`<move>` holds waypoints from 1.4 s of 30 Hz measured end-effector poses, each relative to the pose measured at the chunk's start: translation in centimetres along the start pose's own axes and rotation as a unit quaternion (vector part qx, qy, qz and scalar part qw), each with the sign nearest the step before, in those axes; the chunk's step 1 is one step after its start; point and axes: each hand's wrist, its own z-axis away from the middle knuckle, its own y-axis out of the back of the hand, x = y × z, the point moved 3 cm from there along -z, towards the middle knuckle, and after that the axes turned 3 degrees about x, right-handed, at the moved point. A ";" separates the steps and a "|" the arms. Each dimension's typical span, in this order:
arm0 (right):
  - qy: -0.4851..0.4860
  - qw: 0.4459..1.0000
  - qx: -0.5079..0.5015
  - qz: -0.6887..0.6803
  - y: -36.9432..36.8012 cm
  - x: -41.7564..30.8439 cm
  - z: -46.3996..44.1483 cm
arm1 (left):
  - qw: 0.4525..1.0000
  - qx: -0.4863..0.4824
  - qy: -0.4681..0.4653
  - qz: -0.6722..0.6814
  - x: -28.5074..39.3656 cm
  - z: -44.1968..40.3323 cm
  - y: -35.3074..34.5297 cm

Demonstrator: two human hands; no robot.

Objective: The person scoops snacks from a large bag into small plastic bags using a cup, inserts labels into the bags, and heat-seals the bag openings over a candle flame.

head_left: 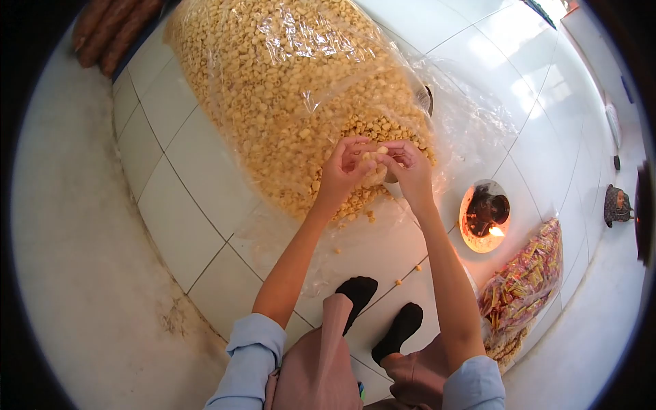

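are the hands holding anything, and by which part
Left hand and right hand hold what seems a small clear snack bag, apparently near its top; exact grip unclear.

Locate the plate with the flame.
In the head view, the plate with the flame is on the right side, to the right of the right hand and just above the bag of red packets.

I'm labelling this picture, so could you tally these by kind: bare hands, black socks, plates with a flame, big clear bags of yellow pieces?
Left hand and right hand: 2
Black socks: 2
Plate with a flame: 1
Big clear bag of yellow pieces: 1
Total: 6
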 end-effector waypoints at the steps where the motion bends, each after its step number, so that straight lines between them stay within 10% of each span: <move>1: 0.002 1.000 -0.005 -0.002 0.0 -0.2 0.0 | 0.995 0.007 0.016 0.102 -0.1 -0.1 -0.1; 21: 0.252 0.954 -0.006 0.165 1.2 -6.9 0.6 | 0.994 0.066 -0.062 0.055 2.5 -0.3 -0.9; 30: 0.230 0.937 0.036 0.260 0.7 -4.4 0.4 | 0.996 0.078 -0.021 0.033 1.5 -0.4 -0.1; 35: 0.047 0.997 0.015 0.058 0.7 -3.6 0.3 | 0.993 0.083 -0.036 0.080 2.9 -0.2 -1.0; 42: 0.078 0.996 0.042 0.031 5.5 -11.9 4.1 | 0.996 -0.030 0.007 0.083 8.7 1.2 -5.7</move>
